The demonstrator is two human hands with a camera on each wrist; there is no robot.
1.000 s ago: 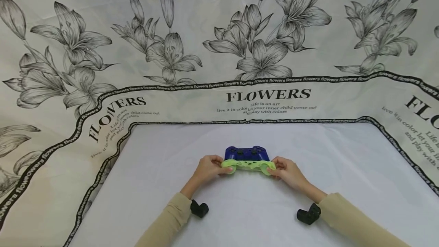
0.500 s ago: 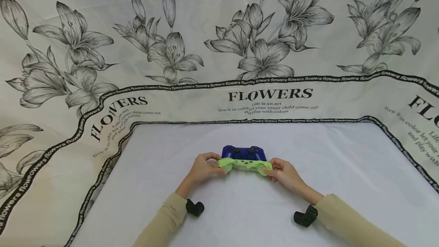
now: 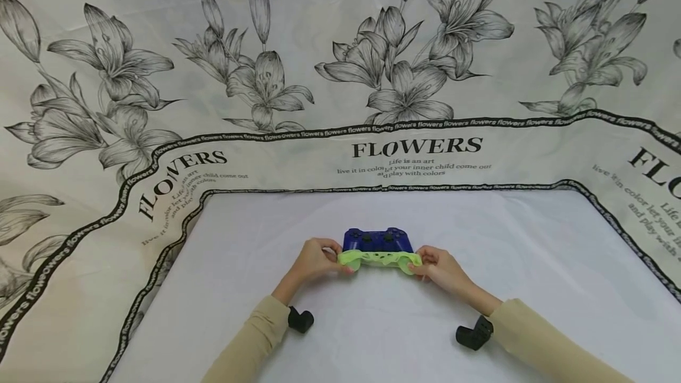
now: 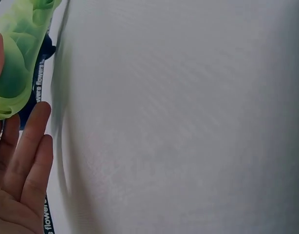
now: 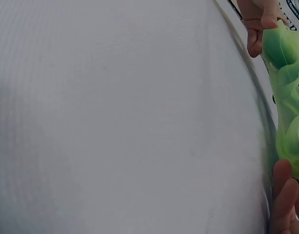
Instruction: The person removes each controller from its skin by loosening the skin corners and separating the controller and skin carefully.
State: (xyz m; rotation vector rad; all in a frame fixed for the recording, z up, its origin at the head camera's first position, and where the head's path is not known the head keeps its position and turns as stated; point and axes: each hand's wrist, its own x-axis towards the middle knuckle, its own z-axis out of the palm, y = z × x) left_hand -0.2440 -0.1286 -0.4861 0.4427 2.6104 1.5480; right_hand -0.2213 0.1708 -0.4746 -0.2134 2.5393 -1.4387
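Note:
Both my hands hold a translucent lime-green silicone controller cover (image 3: 380, 259) by its two ends. My left hand (image 3: 308, 262) pinches the left end between thumb and fingers. At the other end, my right hand (image 3: 447, 273) grips with its thumb in front. Behind the cover is a dark blue game controller (image 3: 379, 237), its upper half showing and its grips hidden. In the left wrist view, a sliver of the blue controller (image 4: 45, 51) shows past the cover (image 4: 18, 63), and some of the left fingers (image 4: 35, 151) are extended. The right wrist view shows the hollow green cover (image 5: 288, 92) lengthwise.
A white cloth (image 3: 383, 336) covers the table. Around it stands a pale fabric screen (image 3: 298, 164) printed with lilies and lettering. Black camera mounts sit at the left wrist (image 3: 301, 319) and right wrist (image 3: 474, 333), beside beige sleeves (image 3: 250, 336).
The hands, the green cover and the controller have shifted slightly to the left. Both hands keep their hold on the cover's ends.

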